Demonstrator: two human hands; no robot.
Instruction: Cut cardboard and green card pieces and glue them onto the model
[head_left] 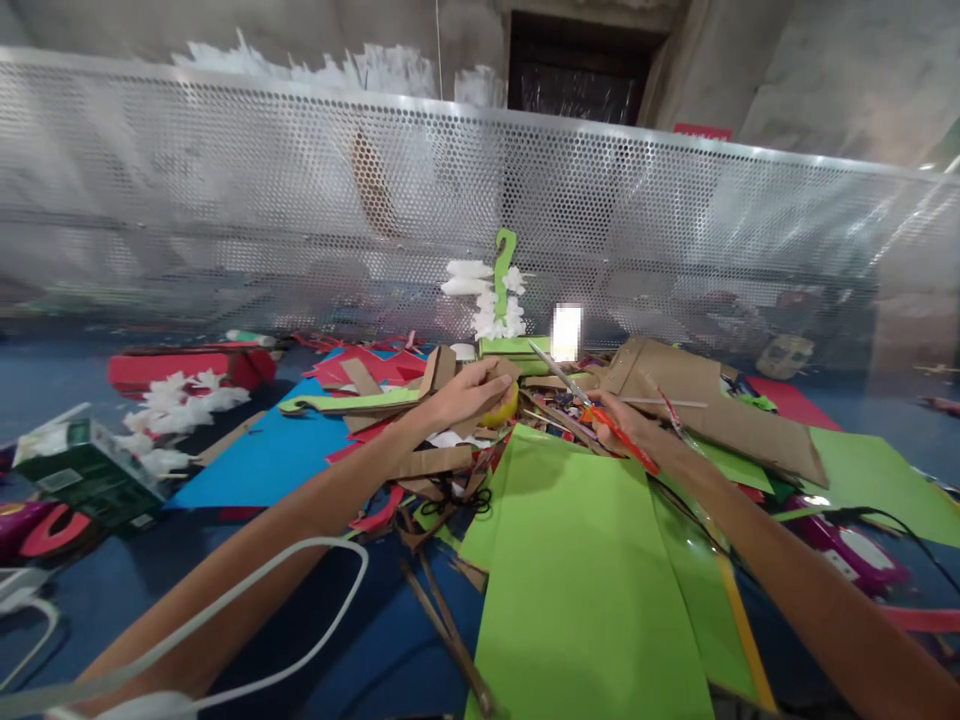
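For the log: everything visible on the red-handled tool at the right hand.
The tool is long and slim, with a straight grey blade that looks like metal and a smooth, orange-red handle that looks like plastic. It lies aslant, the blade running forward and left from the right hand, which holds it near where the handle starts; the handle runs back toward the wrist. Behind it is the littered work surface. Whether it is a knife or closed scissors cannot be told.
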